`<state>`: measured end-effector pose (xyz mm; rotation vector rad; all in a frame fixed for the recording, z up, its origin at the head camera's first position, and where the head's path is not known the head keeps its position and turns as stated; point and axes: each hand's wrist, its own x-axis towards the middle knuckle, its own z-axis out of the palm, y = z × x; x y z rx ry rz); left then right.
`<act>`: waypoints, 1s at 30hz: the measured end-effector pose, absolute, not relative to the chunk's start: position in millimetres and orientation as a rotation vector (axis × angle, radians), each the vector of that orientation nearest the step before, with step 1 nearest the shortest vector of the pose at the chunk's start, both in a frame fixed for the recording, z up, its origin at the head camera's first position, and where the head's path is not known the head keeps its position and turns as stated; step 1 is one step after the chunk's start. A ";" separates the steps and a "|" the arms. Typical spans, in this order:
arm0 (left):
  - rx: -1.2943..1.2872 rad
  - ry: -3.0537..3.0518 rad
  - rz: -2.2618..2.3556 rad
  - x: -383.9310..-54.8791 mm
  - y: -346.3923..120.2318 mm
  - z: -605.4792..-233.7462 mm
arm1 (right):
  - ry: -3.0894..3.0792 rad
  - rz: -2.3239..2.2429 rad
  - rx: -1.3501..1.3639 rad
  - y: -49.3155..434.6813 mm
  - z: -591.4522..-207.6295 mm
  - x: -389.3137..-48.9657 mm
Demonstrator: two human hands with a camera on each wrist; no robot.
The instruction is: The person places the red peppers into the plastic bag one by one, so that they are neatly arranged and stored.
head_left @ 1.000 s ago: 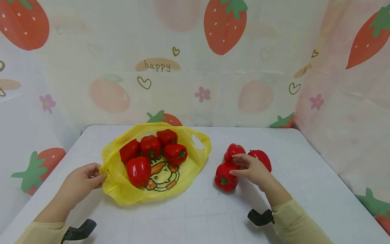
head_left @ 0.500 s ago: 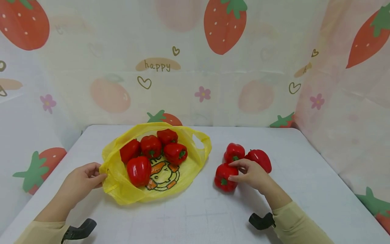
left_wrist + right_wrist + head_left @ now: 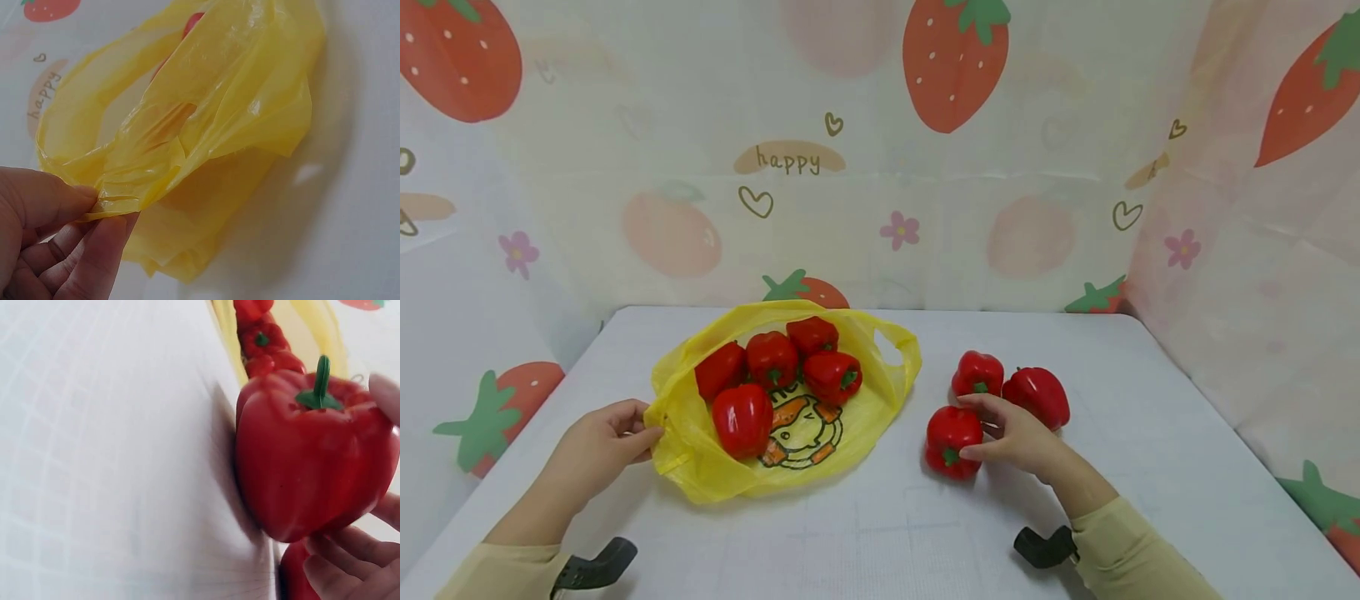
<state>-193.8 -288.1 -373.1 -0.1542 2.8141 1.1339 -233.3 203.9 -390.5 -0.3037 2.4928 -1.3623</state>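
Observation:
On the left of the head view, my left hand (image 3: 598,450) pinches the rim of a yellow plastic bag (image 3: 722,487) between thumb and fingers. The left wrist view shows this pinch up close, with the bag's film (image 3: 250,81) bunched at the fingertips. The bag lies with its mouth facing me, and several red bell peppers (image 3: 742,421) rest inside. My right hand (image 3: 1022,442) holds a red bell pepper (image 3: 951,442) low at the table. In the right wrist view, the thumb and fingers are around this pepper (image 3: 312,462), its green stem upward.
Behind the right hand, two more red bell peppers sit side by side: one smaller-looking pepper (image 3: 977,373) and another pepper (image 3: 1039,394). All stand on a white table (image 3: 850,550). A strawberry-printed cloth (image 3: 880,167) forms the walls at the back and sides.
The right hand has come down and slightly toward me, around the front pepper. That pepper has shifted a little nearer, apart from the two behind it. The left hand and bag stay put.

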 end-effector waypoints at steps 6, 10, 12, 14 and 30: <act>-0.151 2.820 1.128 -193.8 -288.5 -373.8 | 2.400 -1.350 -0.273 202.5 -395.4 -232.9; -0.159 2.816 1.129 -193.3 -288.4 -374.1 | 2.351 -1.379 -0.292 203.2 -397.8 -232.6; -0.161 2.814 1.130 -193.1 -288.4 -374.4 | 2.323 -1.398 -0.320 204.4 -398.2 -232.6; -0.161 2.815 1.133 -192.9 -288.3 -374.6 | 2.303 -1.409 -0.349 205.8 -398.7 -232.8; -0.150 2.832 1.142 -190.9 -287.8 -374.2 | 2.309 -1.412 -0.400 206.1 -401.8 -235.2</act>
